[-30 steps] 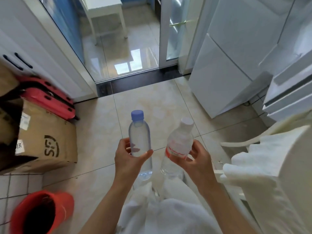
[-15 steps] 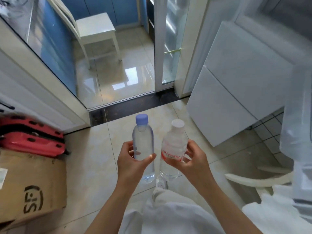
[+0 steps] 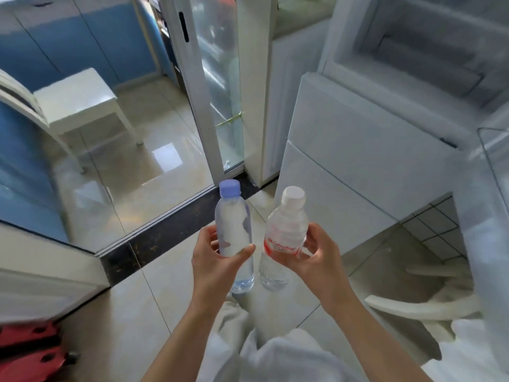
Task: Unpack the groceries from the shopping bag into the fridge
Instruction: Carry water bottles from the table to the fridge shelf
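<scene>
My left hand (image 3: pixel 213 260) has its fingers curled behind the blue-capped bottle (image 3: pixel 234 238) and its thumb pressed across the front, gripping it at mid-height. My right hand (image 3: pixel 316 260) grips the white-capped bottle (image 3: pixel 285 235) the same way, thumb lying along the bottom edge of its red label and fingers wrapped round the far side. Both bottles are clear, stand nearly upright and sit just beside each other in the lower middle of the frame, held above the tiled floor (image 3: pixel 170 285) and not touching it; the white-capped one leans a little to the right. My forearms run down to the bottom edge, over my pale clothing. To the right of the bottles stands the fridge (image 3: pixel 358 150), its lower drawers closed and white, while its upper compartment (image 3: pixel 429 51) in the upper right of the frame stands open, showing pale inner walls. At the far right edge a clear door shelf (image 3: pixel 493 150) shows, blurred. In the upper left, behind a glass sliding door (image 3: pixel 214 78), a white stool (image 3: pixel 80 97) stands on a glossy floor by blue cabinets. Something red (image 3: pixel 30 351) lies in the lower left corner.
</scene>
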Demonstrator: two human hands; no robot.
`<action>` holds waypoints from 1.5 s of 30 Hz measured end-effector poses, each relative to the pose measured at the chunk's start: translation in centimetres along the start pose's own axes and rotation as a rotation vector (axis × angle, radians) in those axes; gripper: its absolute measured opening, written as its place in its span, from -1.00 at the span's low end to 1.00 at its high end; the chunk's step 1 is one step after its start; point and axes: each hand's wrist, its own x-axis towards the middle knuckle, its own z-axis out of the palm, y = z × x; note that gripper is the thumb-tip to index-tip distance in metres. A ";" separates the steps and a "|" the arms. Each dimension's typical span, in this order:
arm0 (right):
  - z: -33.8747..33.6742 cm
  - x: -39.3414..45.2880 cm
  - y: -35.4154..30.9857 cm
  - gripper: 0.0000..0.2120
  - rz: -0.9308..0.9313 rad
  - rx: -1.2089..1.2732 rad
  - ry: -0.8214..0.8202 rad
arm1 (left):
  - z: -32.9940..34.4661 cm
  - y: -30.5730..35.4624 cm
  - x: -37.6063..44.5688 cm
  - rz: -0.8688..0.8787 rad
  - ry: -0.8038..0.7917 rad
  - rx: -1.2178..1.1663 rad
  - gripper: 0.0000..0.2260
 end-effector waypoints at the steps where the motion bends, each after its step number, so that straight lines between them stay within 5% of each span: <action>1: 0.2 1.1 -0.3 -0.55 -0.002 -0.004 0.036 | 0.3 0.6 1.6 0.018 -0.030 0.003 -0.48; 13: 1.5 11.8 -6.5 -0.50 0.003 0.137 0.482 | 5.3 9.3 20.2 0.263 -0.448 0.119 -0.51; 22: -3.5 17.0 -11.3 -0.52 -0.084 0.140 0.765 | 13.3 18.0 25.9 0.453 -0.692 0.086 -0.52; 45: -32.0 38.8 -25.7 -0.54 -0.526 0.079 1.105 | 43.8 45.5 33.0 0.707 -0.721 -0.330 -0.61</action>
